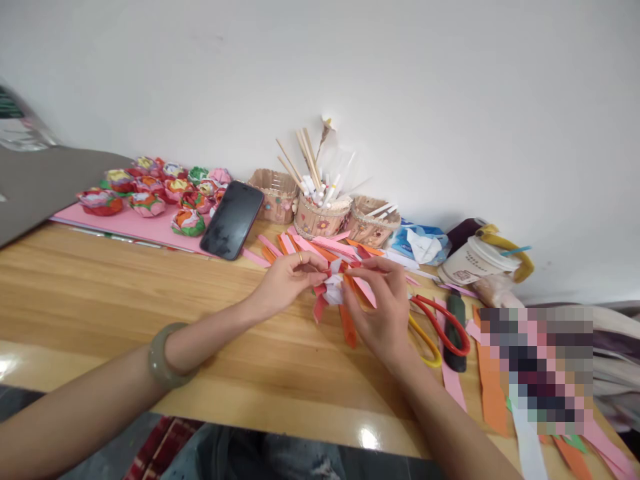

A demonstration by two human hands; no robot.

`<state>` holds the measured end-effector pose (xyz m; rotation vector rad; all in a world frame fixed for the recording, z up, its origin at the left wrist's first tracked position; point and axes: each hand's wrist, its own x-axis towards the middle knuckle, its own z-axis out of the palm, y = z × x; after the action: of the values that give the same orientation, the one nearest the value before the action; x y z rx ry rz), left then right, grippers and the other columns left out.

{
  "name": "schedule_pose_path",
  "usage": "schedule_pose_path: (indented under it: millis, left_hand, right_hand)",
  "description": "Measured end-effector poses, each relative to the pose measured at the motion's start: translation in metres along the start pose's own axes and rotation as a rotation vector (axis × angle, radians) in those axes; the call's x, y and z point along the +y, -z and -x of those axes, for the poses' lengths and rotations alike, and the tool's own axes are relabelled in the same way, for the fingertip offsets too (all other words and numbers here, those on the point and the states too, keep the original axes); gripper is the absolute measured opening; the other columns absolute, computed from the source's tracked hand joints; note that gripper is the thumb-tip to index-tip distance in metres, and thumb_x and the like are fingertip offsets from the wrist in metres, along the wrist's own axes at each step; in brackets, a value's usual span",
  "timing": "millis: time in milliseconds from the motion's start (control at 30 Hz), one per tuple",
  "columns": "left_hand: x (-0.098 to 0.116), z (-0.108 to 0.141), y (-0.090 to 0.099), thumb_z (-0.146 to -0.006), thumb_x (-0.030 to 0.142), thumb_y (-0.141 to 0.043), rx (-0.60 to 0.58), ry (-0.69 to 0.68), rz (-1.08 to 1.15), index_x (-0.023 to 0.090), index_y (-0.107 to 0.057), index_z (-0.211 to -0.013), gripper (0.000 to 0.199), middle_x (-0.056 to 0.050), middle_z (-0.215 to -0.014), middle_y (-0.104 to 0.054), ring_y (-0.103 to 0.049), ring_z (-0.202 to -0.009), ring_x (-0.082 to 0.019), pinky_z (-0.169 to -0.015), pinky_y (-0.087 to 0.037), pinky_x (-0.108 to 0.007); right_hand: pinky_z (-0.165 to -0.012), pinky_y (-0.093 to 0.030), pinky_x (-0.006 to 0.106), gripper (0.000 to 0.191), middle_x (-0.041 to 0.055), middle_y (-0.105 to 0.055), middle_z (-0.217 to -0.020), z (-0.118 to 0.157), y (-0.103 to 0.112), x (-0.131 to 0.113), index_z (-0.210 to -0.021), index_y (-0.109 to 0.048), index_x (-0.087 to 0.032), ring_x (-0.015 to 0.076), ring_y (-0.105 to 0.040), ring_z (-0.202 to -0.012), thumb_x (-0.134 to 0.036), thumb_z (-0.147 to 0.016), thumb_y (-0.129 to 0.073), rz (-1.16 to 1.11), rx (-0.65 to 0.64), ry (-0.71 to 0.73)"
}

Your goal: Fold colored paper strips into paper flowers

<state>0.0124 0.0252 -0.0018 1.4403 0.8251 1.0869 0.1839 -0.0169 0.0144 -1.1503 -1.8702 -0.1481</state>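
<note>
Between both hands, above the table, is a small paper flower of folded white and red strips, with loose red ends sticking out. My left hand pinches its left side with thumb and fingertips. From the right, the bent fingers of my right hand close on its other edge, hiding part of it. Strips of orange, pink and red paper lie in a heap just behind. Right of my right hand are scissors with red and yellow handles and a dark green bottle-like object.
Several colourful paper flowers stand on a pink sheet at the left, beside a leaning phone. Decorated baskets with sticks line the wall. A tissue pack and lidded cup stand right. More strips lie front right.
</note>
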Motion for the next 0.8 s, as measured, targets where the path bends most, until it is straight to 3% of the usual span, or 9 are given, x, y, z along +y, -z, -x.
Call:
schedule_pose_path:
  millis: [67, 167, 333, 500, 800]
  left_hand:
    - [-0.0002, 0.0019, 0.001, -0.078, 0.018, -0.058, 0.029, -0.159, -0.171, 0.016, -0.062, -0.079, 0.004, -0.002, -0.078, -0.064, -0.059, -0.074, -0.013, -0.07, -0.046, -0.027]
    - [-0.0011, 0.0047, 0.0024, -0.083, 0.015, -0.053, 0.015, -0.398, -0.418, 0.017, -0.061, -0.08, 0.009, -0.003, -0.084, -0.063, -0.058, -0.083, -0.014, -0.076, -0.044, -0.028]
    - [-0.0027, 0.0062, 0.0023, -0.085, 0.015, -0.05, -0.004, -0.54, -0.557, 0.017, -0.059, -0.082, 0.01, -0.004, -0.084, -0.062, -0.057, -0.084, -0.015, -0.076, -0.045, -0.028]
    - [-0.0027, 0.0068, -0.0001, -0.085, 0.015, -0.049, -0.027, -0.448, -0.445, 0.018, -0.058, -0.082, 0.009, -0.002, -0.084, -0.061, -0.057, -0.083, -0.014, -0.076, -0.045, -0.027]
    - [0.001, 0.0042, -0.0021, -0.08, 0.019, -0.053, 0.018, -0.127, -0.108, 0.016, -0.054, -0.081, 0.003, -0.001, -0.08, -0.058, -0.056, -0.075, -0.013, -0.071, -0.045, -0.026]
  right_hand:
    - [-0.063, -0.046, 0.031, 0.009, 0.0067, -0.059, -0.083, -0.0033, 0.0028, -0.0054, -0.082, -0.061, -0.018, 0.0179, -0.056, -0.075, -0.024, -0.081, -0.054, -0.148, -0.09, -0.224]
    - [-0.051, -0.038, 0.025, 0.024, -0.0005, -0.054, -0.062, -0.0085, 0.0056, -0.0113, -0.069, -0.057, -0.017, 0.0112, -0.048, -0.054, -0.034, -0.084, -0.05, -0.487, -0.378, -0.574]
    - [-0.045, -0.03, 0.021, 0.028, -0.0038, -0.051, -0.053, -0.01, 0.0026, -0.0117, -0.062, -0.057, -0.016, 0.0066, -0.04, -0.046, -0.041, -0.072, -0.064, -0.79, -0.448, -0.886]
    - [-0.041, -0.031, 0.018, 0.03, -0.0045, -0.053, -0.05, -0.0083, -0.0005, -0.011, -0.057, -0.055, -0.015, 0.0049, -0.041, -0.042, -0.04, -0.066, -0.069, -0.878, -0.485, -0.985]
    - [-0.038, -0.03, 0.017, 0.027, -0.006, -0.051, -0.047, -0.0092, 0.0001, -0.0116, -0.054, -0.052, -0.016, 0.0038, -0.04, -0.038, -0.035, -0.065, -0.068, -0.807, -0.51, -0.96]
